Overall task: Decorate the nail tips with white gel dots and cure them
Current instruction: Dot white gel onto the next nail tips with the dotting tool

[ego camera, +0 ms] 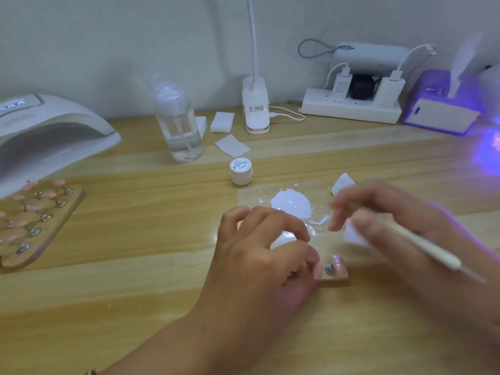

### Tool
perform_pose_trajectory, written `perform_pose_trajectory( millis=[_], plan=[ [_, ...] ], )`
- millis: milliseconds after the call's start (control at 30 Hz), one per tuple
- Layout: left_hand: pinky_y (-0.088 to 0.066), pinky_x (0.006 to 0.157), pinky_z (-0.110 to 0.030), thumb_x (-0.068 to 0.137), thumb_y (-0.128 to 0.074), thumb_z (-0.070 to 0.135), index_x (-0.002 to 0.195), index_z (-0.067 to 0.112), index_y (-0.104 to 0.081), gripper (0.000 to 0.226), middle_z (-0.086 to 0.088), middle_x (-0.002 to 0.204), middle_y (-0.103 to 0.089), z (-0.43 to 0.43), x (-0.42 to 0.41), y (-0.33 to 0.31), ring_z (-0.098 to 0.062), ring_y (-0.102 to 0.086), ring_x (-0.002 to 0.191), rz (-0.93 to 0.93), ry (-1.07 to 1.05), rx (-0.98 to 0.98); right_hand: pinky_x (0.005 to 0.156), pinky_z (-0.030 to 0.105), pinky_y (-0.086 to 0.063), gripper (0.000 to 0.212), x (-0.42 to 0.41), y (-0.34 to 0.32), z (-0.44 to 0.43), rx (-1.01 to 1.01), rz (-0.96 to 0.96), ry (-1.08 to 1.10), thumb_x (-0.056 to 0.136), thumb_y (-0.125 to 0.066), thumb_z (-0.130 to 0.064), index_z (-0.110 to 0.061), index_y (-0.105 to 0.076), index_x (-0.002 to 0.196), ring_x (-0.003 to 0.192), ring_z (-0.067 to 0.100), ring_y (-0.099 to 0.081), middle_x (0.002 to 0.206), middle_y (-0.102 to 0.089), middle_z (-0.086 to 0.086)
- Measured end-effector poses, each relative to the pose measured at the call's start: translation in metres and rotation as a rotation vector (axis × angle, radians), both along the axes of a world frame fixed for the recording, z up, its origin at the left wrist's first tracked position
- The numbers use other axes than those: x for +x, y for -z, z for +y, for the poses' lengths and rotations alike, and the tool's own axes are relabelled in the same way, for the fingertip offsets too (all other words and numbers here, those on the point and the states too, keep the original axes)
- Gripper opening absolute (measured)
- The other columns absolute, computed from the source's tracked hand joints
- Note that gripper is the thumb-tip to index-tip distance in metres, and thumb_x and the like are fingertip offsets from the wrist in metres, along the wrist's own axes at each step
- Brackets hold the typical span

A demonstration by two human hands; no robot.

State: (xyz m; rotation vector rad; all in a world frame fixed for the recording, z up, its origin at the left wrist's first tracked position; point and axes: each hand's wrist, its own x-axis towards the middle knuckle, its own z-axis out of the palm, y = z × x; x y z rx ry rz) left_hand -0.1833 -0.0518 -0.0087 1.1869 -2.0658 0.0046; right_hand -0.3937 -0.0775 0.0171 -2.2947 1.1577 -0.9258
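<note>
Nearest the camera, the left hand (pixel 259 255) rests on the table (pixel 135 293), its fingers (pixel 311 269) pinching a small wooden block (pixel 334 277) that carries one pink nail tip (pixel 338 262) on a metal stud. The right hand (pixel 392 220), blurred, grips a thin white dotting pen (pixel 433 250) and what looks like a scrap of white wipe (pixel 357 234). Just beyond lies a puddle of white gel (pixel 290 204) on a clear patch of film, with the closed gel jar (pixel 240 171) behind it. A wooden rack (pixel 35 220) of more pink tips sits well apart at left, before the big white curing lamp (pixel 48 131). The small lamp (pixel 443 109) glowing violet at right could harden the open gel puddle, and a shaky hand might smear a dot.
</note>
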Motion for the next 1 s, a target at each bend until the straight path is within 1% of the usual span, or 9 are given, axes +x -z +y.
perform_pose_trajectory(
  millis=[133,233,333,400,500,600,700,833,1000],
  plan=[
    [-0.040,0.090,-0.037,0.080,-0.074,0.022,0.072,0.022,-0.073,0.009,0.014,0.090,-0.072,0.000,-0.001,-0.002,-0.009,-0.066,0.087,0.050,0.036,-0.121,0.063,0.006,-0.040,0.030,0.018,-0.019,-0.041,0.144,-0.152,0.128,0.092,-0.034,-0.065,-0.044,-0.055,0.100,0.083,-0.002,-0.060,0.092,-0.069,-0.017],
    [-0.045,0.083,-0.038,0.084,-0.070,0.028,0.078,0.025,-0.072,0.006,0.020,0.086,-0.072,-0.001,0.009,-0.007,0.006,-0.061,0.088,0.276,-0.014,0.007,0.051,0.013,-0.039,0.036,0.033,-0.018,-0.067,0.230,-0.122,0.137,0.097,-0.051,-0.053,-0.027,-0.068,0.078,0.061,0.009,-0.058,0.067,-0.067,-0.010],
    [-0.053,0.068,-0.026,0.083,-0.073,0.030,0.079,0.033,-0.069,0.006,0.021,0.083,-0.071,-0.008,0.025,-0.011,-0.005,-0.064,0.084,0.518,-0.100,0.242,0.043,0.011,-0.035,0.044,0.051,-0.013,-0.087,0.227,-0.105,0.103,0.097,-0.055,-0.041,-0.016,-0.068,0.064,0.042,0.002,-0.047,0.049,-0.057,-0.008],
    [-0.047,0.061,-0.011,0.082,-0.073,0.026,0.076,0.031,-0.067,0.010,0.019,0.077,-0.069,-0.017,0.035,-0.011,-0.001,-0.063,0.077,0.626,-0.115,0.293,0.045,0.014,-0.035,0.047,0.061,-0.010,-0.093,0.195,-0.077,0.093,0.098,-0.055,-0.037,-0.010,-0.066,0.061,0.042,0.003,-0.045,0.046,-0.055,-0.011],
    [-0.042,0.056,-0.009,0.083,-0.077,0.020,0.078,0.026,-0.070,0.010,0.018,0.077,-0.070,-0.025,0.044,-0.009,0.003,-0.060,0.072,0.722,-0.125,0.335,0.048,0.019,-0.033,0.048,0.071,-0.006,-0.098,0.172,0.008,0.091,0.099,-0.053,-0.028,0.006,-0.060,0.064,0.043,0.004,-0.043,0.043,-0.050,-0.016],
    [-0.044,0.065,-0.011,0.082,-0.077,0.024,0.083,0.029,-0.076,0.005,0.017,0.083,-0.074,-0.026,0.045,-0.005,0.004,-0.061,0.073,0.736,-0.110,0.355,0.045,0.016,-0.031,0.047,0.071,-0.010,-0.101,0.149,0.019,0.097,0.098,-0.052,-0.024,0.004,-0.059,0.062,0.042,0.005,-0.041,0.041,-0.049,-0.012],
    [-0.044,0.069,-0.010,0.082,-0.072,0.026,0.081,0.029,-0.078,0.007,0.015,0.087,-0.075,-0.026,0.044,-0.004,-0.002,-0.065,0.082,0.700,-0.078,0.372,0.044,0.021,-0.029,0.048,0.070,-0.013,-0.101,0.133,-0.059,0.108,0.098,-0.052,-0.029,-0.005,-0.061,0.058,0.044,0.010,-0.038,0.050,-0.051,0.009],
    [-0.044,0.067,-0.009,0.084,-0.076,0.022,0.083,0.025,-0.078,0.003,0.011,0.087,-0.075,-0.025,0.043,-0.003,-0.003,-0.065,0.083,0.685,-0.023,0.409,0.046,0.025,-0.029,0.045,0.071,-0.007,-0.097,0.129,0.060,0.101,0.097,-0.052,-0.025,0.006,-0.057,0.064,0.043,0.006,-0.040,0.053,-0.050,0.012],
    [-0.045,0.060,-0.016,0.085,-0.073,0.020,0.085,0.023,-0.079,0.008,0.008,0.086,-0.073,-0.024,0.041,-0.005,0.002,-0.057,0.069,0.642,0.021,0.402,0.043,0.017,-0.031,0.051,0.066,-0.016,-0.093,0.081,-0.185,0.112,0.101,-0.051,-0.032,-0.008,-0.063,0.058,0.043,0.010,-0.043,0.050,-0.052,0.010]
  ],
)
